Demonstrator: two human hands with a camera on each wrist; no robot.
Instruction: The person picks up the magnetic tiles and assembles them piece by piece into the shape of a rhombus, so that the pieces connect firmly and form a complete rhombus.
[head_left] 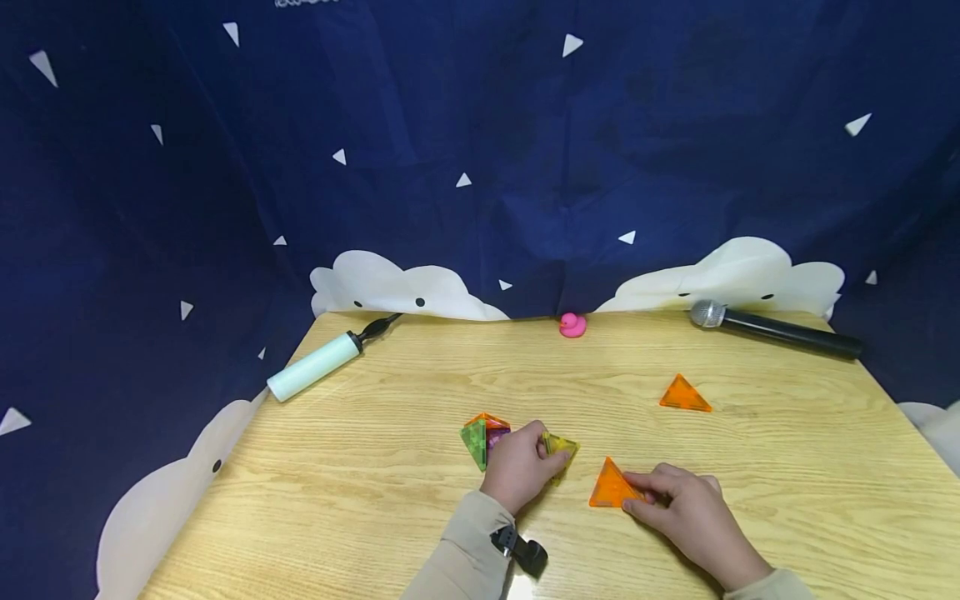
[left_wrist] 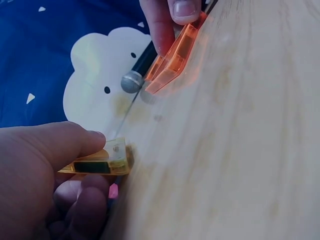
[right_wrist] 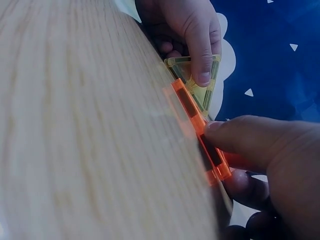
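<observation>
My left hand (head_left: 517, 468) pinches a yellow translucent triangular magnetic tile (head_left: 567, 447) between thumb and fingers, close over the table. In the left wrist view the thumb lies on top of this tile, with fingers curled beneath. To the right, my right hand (head_left: 693, 518) grips an orange triangular magnetic tile (head_left: 609, 488) by its right corner. This tile's lower edge is right at the table surface in the right wrist view. Just behind my left hand sits a group of tiles, with a green tile (head_left: 475, 440), an orange tile (head_left: 487, 418) and a purple tile (head_left: 493, 435) partly hidden by the hand.
Another orange triangular tile (head_left: 684, 395) lies flat toward the back right. A pink rubber duck (head_left: 572, 326) stands at the table's back edge. A black microphone (head_left: 780, 329) lies at back right, a pale green hand pump (head_left: 318, 365) at back left. A dark blue curtain (head_left: 525, 167) hangs behind.
</observation>
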